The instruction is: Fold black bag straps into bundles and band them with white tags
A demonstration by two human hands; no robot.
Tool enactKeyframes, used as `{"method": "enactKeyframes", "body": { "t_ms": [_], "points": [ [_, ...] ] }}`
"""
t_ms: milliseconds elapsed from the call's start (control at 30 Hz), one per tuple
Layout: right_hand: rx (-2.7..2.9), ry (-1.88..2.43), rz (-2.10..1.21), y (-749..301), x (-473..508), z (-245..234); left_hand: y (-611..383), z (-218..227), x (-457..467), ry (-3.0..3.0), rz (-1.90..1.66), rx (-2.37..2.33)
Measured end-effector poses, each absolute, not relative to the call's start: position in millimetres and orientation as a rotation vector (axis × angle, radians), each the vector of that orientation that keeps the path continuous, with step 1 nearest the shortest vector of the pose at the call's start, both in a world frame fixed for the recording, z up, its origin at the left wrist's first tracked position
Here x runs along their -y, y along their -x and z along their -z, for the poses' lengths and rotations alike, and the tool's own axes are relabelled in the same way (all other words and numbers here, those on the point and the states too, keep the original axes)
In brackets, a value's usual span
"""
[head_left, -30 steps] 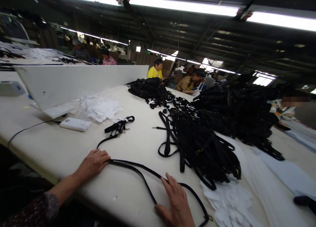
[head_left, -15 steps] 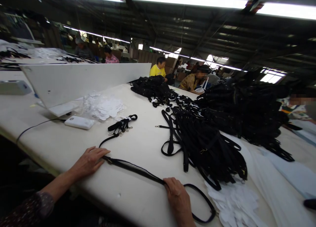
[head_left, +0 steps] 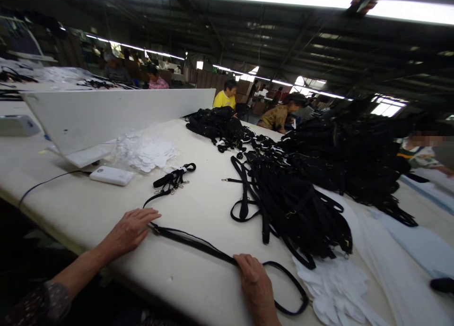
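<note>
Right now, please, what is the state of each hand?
Left hand: open, flat on the table, beside the black strap.
Right hand: curved over the strap; cannot tell if it grips.

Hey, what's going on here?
At a long white table, a person's right hand rests on a black strap, while their left hand lies flat beside its other end. A heap of black straps sits nearby, and a co-worker in a yellow shirt sits further back.
</note>
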State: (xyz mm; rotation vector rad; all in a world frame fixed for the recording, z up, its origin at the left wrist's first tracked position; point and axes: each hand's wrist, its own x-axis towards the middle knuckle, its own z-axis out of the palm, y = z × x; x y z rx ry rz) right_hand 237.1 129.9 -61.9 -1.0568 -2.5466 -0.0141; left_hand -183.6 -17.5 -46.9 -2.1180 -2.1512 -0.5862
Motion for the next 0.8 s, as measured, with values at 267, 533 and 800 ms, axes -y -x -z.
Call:
{"method": "enactKeyframes", "body": {
  "t_ms": [267, 533, 800],
  "points": [
    [2.566, 1.064, -0.040, -236.8, -127.0, 50.2, 146.0, 54.2, 3.4, 2.350, 0.568, 2.033],
    [2.573, 1.024, -0.031, -236.8, -129.2, 49.8, 82.4, 43.1, -16.6, 2.594, 0.679, 1.939],
    [2.594, 1.108, 0.183, -236.2, -125.8, 18.6, 12.9, 38.2, -2.0, 2.988, 0.638, 1.569]
  ]
}}
